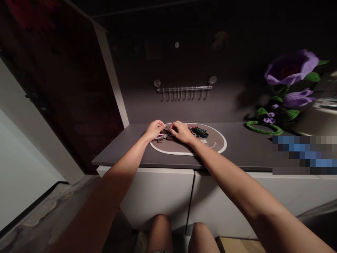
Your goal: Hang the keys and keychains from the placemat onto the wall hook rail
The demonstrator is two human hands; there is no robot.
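Observation:
My left hand (154, 130) and my right hand (181, 131) are close together over an oval brown mat (184, 149) with a white rim. Between their fingertips is a small metal key (167, 129), partly hidden by the fingers. Both hands are closed in a pinch on it. Other keys and small items lie under and around the hands. A pink strip (160, 135) shows beside the left fingers, and a small brass-coloured piece (159, 141) lies below them. Just right of my right hand rests a black fob with green markings (201, 132).
A clear rail with several hooks (184, 89) is fixed to the wall behind the mat. Purple artificial flowers (292, 70) and a green ring (264, 128) stand to the right on the grey counter (118, 151). White cabinet doors (160, 196) are below, and a dark door (65, 88) is at left.

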